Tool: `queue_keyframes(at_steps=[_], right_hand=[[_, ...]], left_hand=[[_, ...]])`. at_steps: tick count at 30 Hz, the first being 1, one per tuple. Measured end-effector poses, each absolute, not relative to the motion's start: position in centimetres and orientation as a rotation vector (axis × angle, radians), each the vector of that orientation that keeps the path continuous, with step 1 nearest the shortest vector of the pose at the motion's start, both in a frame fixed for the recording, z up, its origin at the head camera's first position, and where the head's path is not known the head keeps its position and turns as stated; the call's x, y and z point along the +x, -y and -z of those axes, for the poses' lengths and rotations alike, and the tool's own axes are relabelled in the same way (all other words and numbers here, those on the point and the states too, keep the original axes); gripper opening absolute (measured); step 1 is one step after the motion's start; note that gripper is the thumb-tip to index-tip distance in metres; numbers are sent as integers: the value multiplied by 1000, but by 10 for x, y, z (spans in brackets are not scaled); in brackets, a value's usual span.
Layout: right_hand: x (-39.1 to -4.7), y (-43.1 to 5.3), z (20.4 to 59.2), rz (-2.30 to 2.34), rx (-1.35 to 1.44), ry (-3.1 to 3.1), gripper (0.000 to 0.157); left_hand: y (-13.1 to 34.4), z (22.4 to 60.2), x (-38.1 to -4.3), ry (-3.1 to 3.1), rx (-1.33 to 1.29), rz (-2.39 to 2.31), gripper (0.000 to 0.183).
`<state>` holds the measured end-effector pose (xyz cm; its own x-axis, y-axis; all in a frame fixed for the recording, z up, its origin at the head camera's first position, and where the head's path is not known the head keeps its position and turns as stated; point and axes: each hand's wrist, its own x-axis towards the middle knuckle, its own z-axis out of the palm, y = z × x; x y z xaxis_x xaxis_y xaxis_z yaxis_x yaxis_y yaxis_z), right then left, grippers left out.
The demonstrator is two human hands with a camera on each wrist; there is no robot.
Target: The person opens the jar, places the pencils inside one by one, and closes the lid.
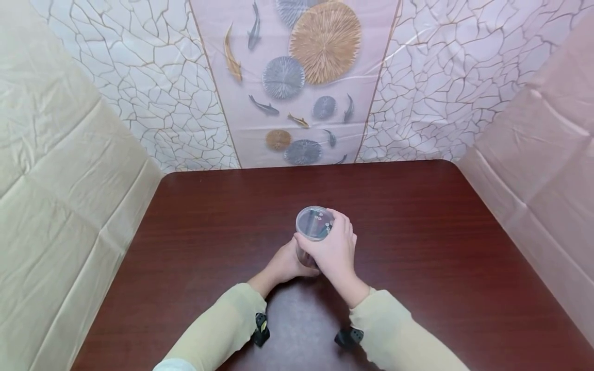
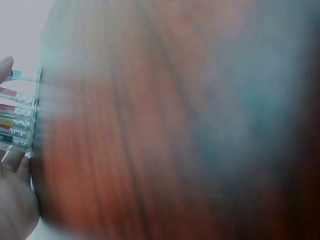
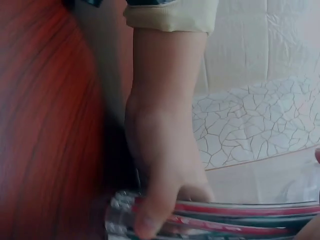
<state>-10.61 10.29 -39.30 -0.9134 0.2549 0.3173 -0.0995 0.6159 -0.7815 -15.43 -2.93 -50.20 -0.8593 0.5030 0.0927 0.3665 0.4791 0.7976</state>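
Note:
A clear cylindrical tub (image 1: 303,256) with a round clear lid (image 1: 312,222) stands on the table before me. Colored pens (image 2: 17,107) show through its wall in the left wrist view. My left hand (image 1: 285,263) holds the tub low on its left side, thumb across the near side, as the right wrist view also shows. From above, my right hand (image 1: 335,247) grips the lid's rim, thumb at the left and fingers on the far right. Part of the tub is hidden behind this hand.
The dark red-brown wooden table (image 1: 223,206) extends around the tub. A patterned curtain (image 1: 301,118) closes off the back, with pale padded walls (image 1: 69,180) on both sides. A black wrist device (image 1: 261,330) sits at the left cuff.

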Motion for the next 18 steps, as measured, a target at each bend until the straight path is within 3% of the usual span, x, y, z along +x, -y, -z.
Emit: queue_keyframes(at_steps=[9,18], right_hand=[[-105,-99,408,-1277,-121,2326,83],[-102,-115,425,-1195,71,2470,89]], left_hand=[[28,504,-152,-2606,779,-1309,91],[30,501,-151,-2583,722,-1322,111]])
